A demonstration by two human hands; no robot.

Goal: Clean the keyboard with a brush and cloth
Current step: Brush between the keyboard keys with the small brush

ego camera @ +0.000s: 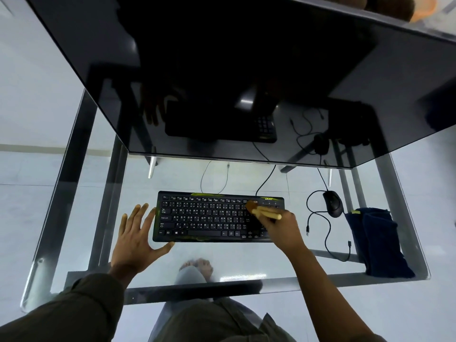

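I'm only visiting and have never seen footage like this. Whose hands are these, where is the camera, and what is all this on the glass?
There is no machine here, only a person's two bare hands. The single picture comes from a wide-angle camera worn on the person's head, looking down, which is why the edges bend. On the glass table lies a black keyboard. The right hand holds a brush with a pale handle, bristles on the keys near the keyboard's upper right. The left hand lies open, fingers spread, at the keyboard's left end. To the right sit a wired mouse and a dark cloth, which no hand touches. The big dark screen above mirrors the scene.
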